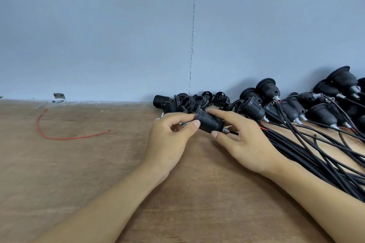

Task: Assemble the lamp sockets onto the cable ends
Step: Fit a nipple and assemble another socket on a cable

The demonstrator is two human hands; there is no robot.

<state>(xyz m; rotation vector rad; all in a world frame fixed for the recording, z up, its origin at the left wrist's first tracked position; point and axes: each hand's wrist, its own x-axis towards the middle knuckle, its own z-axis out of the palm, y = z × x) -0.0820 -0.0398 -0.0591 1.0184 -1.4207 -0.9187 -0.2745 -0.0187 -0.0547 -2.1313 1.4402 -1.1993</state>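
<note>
A black ribbed lamp socket [209, 122] hangs just above the wooden table [79, 163], held between both hands. My left hand [169, 140] pinches its wide end with thumb and fingers. My right hand [243, 140] pinches the narrow end, where a metal nipple and a black cable [233, 133] come out. The cable runs to the right under my right hand into a bundle of black cables [316, 156].
Loose black socket parts and rings [189, 101] lie against the blue wall behind the hands. Several assembled sockets on cables [308, 104] are piled at the right. A loose red wire [59, 137] lies at the left, near a metal bracket [59, 96].
</note>
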